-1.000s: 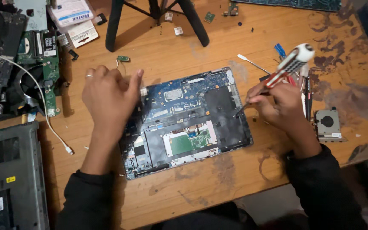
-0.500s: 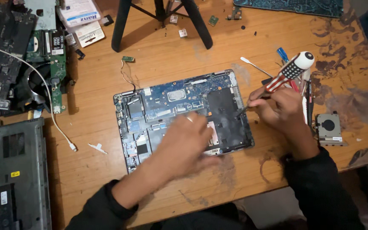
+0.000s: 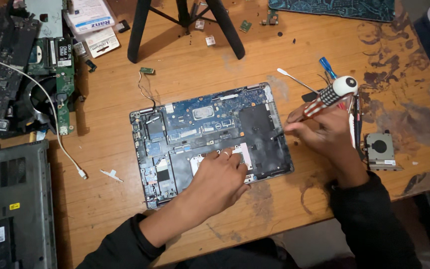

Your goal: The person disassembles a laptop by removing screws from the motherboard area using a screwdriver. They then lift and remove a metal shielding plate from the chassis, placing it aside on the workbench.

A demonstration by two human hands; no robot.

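An opened laptop base (image 3: 175, 134) with a blue circuit board lies in the middle of the wooden table. My left hand (image 3: 220, 177) rests flat on its lower middle part, fingers together over the light-coloured panel, a ring on one finger. My right hand (image 3: 327, 132) grips a screwdriver (image 3: 329, 95) with a striped handle and white round cap. Its tip points at the laptop's right edge (image 3: 279, 133).
Tripod legs (image 3: 140, 27) stand at the back. Circuit boards and a fan (image 3: 41, 94) lie far left, with a white cable (image 3: 68, 154). A grey laptop shell (image 3: 8, 204) sits at lower left. A small cooling fan (image 3: 380, 149), a blue-handled tool (image 3: 327, 66) and a metal pry tool (image 3: 294, 78) lie at right.
My left hand left the laptop's left edge and moved down and right onto its lower middle. The right hand with the screwdriver stayed at the right edge.
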